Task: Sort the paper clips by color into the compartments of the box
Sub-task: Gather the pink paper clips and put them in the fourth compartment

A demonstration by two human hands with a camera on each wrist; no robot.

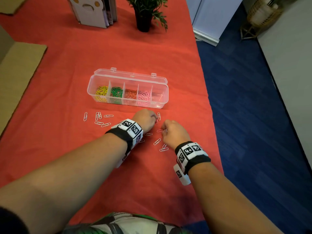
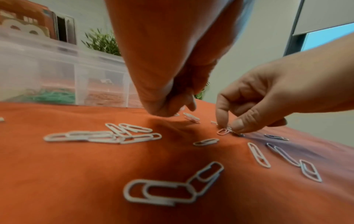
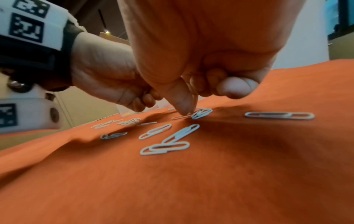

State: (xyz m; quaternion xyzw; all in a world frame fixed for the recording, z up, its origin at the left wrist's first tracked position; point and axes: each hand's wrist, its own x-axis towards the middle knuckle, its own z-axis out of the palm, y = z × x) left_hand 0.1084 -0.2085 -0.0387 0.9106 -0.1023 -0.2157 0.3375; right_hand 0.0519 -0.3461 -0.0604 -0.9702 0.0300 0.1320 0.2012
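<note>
A clear plastic box stands open on the orange cloth; its compartments hold yellow, green, orange and pink clips, and the rightmost looks almost bare. White paper clips lie scattered in front of it. My left hand is curled just before the box, its fingertips pinching a small paper clip; the left wrist view of this hand is blurred. Beside it, my right hand pinches a white clip against the cloth between thumb and forefinger. More white clips lie between and below the hands.
A potted plant and a white book stand sit at the far end of the table. Cardboard lies along the left side. The table's right edge drops to a blue floor close to my right hand.
</note>
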